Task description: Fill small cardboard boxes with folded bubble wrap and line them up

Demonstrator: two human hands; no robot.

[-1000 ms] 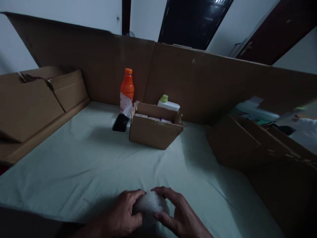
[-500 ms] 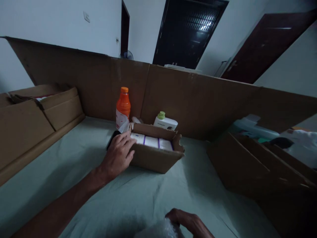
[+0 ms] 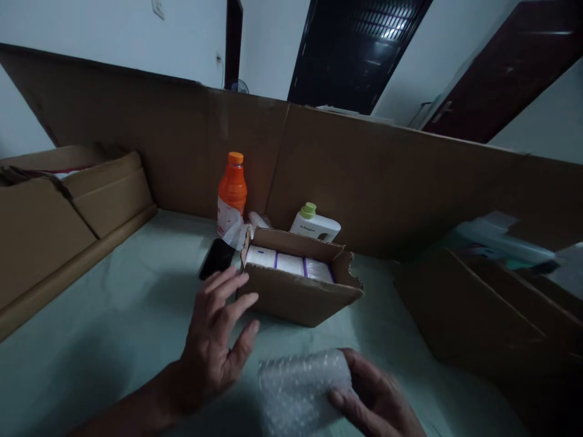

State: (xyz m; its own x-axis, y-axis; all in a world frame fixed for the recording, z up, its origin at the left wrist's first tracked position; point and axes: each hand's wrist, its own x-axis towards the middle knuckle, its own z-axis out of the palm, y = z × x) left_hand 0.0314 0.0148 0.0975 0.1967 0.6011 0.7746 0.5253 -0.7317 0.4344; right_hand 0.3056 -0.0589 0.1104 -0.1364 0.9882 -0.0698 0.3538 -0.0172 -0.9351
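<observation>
In my right hand point(image 3: 376, 397) is a piece of bubble wrap point(image 3: 300, 388), pinched between thumb and fingers at its right side; whether something is inside it I cannot tell. My left hand point(image 3: 218, 340) holds nothing, its fingers spread, just in front of the left end of a small cardboard box point(image 3: 296, 297). That box is open at the top and contains several white packs point(image 3: 290, 264) with purple edges, set in a row. A black phone-like object point(image 3: 216, 258) lies left of the box, beyond my left fingertips.
Behind the box stand an orange bottle point(image 3: 233, 188) and a white bottle with a green cap point(image 3: 314, 226). A cardboard wall point(image 3: 364, 170) runs across the back. Larger cardboard boxes flank the sheet, one at left point(image 3: 109, 200) and one at right point(image 3: 473, 309).
My left hand has drawn back from the box's left end toward me and opened. My right hand has come further into view, raising the bubble wrap. The camera view has shifted slightly.
</observation>
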